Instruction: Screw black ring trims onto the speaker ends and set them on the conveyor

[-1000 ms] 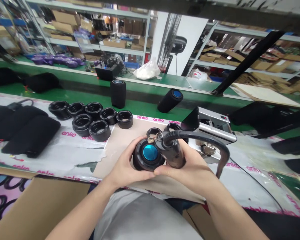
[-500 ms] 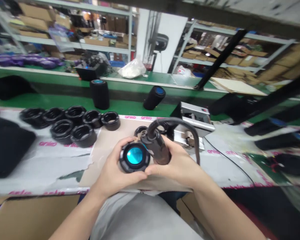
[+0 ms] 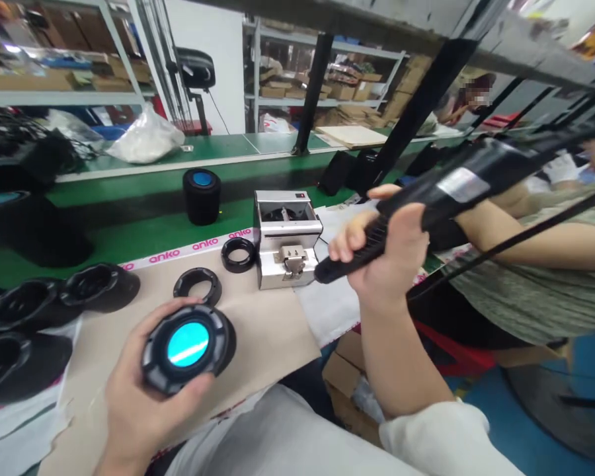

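Note:
In my left hand (image 3: 143, 390) is a black round speaker (image 3: 223, 344) with a shiny blue disc in its end and a notched black ring around it. The fingers and thumb wrap its sides, and the disc end faces up toward me. My right hand (image 3: 387, 254) is raised at the right, closed around a black electric screwdriver (image 3: 426, 178) with a pale label. Its narrow end lies beside the front of a silver screw feeder (image 3: 287, 231); I cannot make out a bit. Two loose black rings, a nearer one (image 3: 178, 284) and a farther one (image 3: 238, 266), lie between the speaker and the feeder.
Several black ring-shaped housings (image 3: 99, 284) stand at the left. Another blue-topped speaker (image 3: 201, 205) is upright on the green bench. A black post (image 3: 315, 92) rises behind the feeder. At the right sits a co-worker, whose arm (image 3: 525, 231) is close to the screwdriver.
My right hand has lifted the screwdriver off the speaker and carried it right, toward the screw feeder. My left hand still holds the speaker. The view has turned to the right.

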`<state>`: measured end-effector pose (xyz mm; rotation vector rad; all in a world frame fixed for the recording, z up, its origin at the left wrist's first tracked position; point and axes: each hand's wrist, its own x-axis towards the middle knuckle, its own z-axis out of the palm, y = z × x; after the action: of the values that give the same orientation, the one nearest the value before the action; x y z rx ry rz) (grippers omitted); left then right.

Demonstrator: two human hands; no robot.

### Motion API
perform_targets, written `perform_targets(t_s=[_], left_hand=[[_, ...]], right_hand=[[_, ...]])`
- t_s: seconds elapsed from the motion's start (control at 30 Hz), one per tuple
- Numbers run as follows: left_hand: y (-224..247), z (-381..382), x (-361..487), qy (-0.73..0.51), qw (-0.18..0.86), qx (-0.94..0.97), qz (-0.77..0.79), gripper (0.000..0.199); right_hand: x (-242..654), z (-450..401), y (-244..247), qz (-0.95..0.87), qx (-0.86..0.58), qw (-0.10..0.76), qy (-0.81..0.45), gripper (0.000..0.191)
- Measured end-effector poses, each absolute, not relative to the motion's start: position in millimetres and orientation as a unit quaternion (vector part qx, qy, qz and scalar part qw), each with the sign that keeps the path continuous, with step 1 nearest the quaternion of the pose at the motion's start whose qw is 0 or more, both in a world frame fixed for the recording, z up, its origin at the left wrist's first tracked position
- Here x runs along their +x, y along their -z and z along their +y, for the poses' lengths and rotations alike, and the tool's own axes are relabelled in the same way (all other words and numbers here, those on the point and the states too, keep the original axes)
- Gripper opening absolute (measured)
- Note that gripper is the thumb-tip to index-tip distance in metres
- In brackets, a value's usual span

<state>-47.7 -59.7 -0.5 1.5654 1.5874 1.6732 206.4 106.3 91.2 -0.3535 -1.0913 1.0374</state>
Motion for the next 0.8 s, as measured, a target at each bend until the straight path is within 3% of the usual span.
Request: perform_targets(t_s=[0.23,0.6,0.7,0.8], left_hand=[[0,-24,-5,-0.615,0.234,0.555,0.509,0.075],[-3,-21,-4,-0.607,0.242,0.571,0.497,0.075],[-3,-21,-5,-0.597,0.239,0.575,0.506,0.075],[-3,-19,-6,-0.596,0.238,0.581,0.501,0.074]], right_hand=[[169,136,-75,-0.543,-0.154,0.673,-0.478,0.031],[168,134,-70,-0.551,-0.213,0.621,-0.516,0.04],[168,123,-85,-0.529,-0.223,0.611,-0.545,0.044],[162,104,-120,-0.517,-0.168,0.661,-0.517,0.047]])
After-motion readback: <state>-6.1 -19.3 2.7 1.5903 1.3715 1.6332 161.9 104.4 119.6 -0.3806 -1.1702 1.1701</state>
